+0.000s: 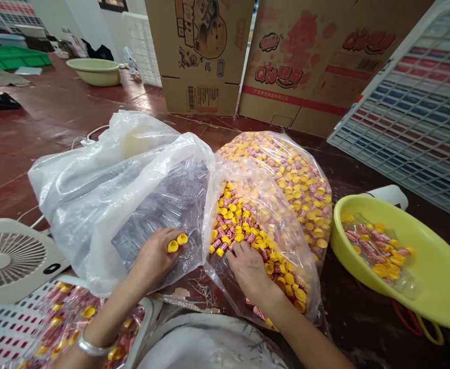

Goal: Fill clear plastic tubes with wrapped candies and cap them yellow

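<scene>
While the left hand (pixel 155 256) holds two yellow caps (pixel 177 243) over the lower right edge of the white bag's opening, the right hand (pixel 248 264) reaches into the clear bag (pixel 243 169) beside it. The left fingers are curled together, clamped on those two caps; whatever is attached behind them is hidden by the palm. The right fingertips are bent down among the capped pieces (pixel 236 220) at the near left edge of the clear bag's opening, and I cannot tell whether they grip one.

These pieces are too many to count. Each readable one has a short red-and-white patterned body and a bright yellow, round cap, often with its hollow end showing; they lie loose at all angles.

Two bags stand side by side on the red-brown floor (pixel 9 138), and the white bag (pixel 82 169) contains uncounted clear tubes (pixel 159 205). One yellow basin (pixel 435 266), to the right, has a small heap of wrapped pieces (pixel 380 246) toward its left edge. One white basket (pixel 2 328) carries many filled tubes (pixel 61 318) along its right edge, with one fan (pixel 13 256) at its far edge.
</scene>
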Action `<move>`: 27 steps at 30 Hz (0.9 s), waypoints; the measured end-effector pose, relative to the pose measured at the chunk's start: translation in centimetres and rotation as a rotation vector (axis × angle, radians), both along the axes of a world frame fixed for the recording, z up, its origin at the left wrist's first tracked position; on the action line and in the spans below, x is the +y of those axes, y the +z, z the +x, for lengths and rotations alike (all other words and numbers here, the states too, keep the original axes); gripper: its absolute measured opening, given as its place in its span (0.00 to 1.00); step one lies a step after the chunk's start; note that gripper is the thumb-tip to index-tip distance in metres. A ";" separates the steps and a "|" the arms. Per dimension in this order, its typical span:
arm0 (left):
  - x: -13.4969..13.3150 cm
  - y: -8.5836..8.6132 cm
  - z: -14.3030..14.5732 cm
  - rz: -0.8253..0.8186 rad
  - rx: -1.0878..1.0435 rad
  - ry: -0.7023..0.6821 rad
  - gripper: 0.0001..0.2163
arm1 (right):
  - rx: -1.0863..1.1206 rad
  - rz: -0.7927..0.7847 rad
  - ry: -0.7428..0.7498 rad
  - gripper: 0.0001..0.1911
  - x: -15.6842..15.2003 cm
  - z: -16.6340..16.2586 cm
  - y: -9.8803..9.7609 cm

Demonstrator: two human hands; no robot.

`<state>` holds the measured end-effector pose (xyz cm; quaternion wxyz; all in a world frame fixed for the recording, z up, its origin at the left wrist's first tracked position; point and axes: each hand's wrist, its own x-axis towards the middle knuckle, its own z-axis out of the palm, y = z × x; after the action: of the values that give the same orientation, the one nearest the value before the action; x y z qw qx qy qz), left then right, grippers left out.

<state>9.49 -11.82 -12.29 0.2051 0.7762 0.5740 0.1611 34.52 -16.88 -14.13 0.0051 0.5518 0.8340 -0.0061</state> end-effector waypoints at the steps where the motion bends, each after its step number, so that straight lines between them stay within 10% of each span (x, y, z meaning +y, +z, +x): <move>1: -0.6 0.2 0.1 -0.114 -0.159 0.010 0.11 | 0.009 -0.005 0.000 0.08 0.1 0.2 0.1; 5: -3.3 0.7 1.4 -0.520 -0.527 0.005 0.15 | 0.074 -0.020 -0.033 0.10 0.8 1.2 1.0; 15: -5.2 0.8 4.2 -0.701 -0.724 -0.060 0.14 | 0.954 -0.294 -0.156 0.17 -0.9 1.0 4.4; 24: -6.2 0.8 5.7 -0.807 -1.082 0.134 0.18 | 0.900 -0.106 0.050 0.08 -3.1 -0.7 4.3; 27: -6.9 0.3 6.1 -0.850 -1.217 0.274 0.19 | 0.759 0.063 0.092 0.31 -4.7 -1.4 2.8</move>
<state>15.60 -18.70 -12.01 0.7460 0.3258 0.4634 0.3502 33.12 -21.57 -11.31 -0.3208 0.4722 0.8001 -0.1842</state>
